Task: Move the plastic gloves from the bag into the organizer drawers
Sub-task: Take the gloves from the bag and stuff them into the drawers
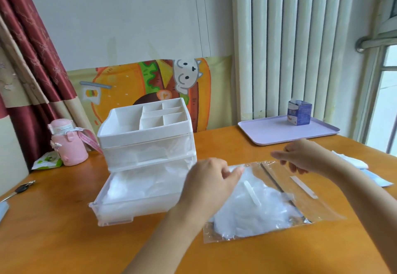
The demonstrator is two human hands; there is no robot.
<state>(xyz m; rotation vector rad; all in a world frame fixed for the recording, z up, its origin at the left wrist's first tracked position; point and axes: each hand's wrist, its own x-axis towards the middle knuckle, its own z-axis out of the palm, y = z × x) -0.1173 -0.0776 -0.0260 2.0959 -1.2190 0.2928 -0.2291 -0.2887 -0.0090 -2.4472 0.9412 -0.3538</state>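
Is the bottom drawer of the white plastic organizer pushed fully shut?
No, the clear bottom drawer stands pulled out toward the person, with white plastic gloves lying inside it.

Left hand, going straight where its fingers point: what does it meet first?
The clear bag: the left hand points right, fingertips seemingly already at the bag's upper-left edge, above the gloves inside. Contact is hard to confirm; depth is unclear.

head view, looking down, close over table (64, 241)
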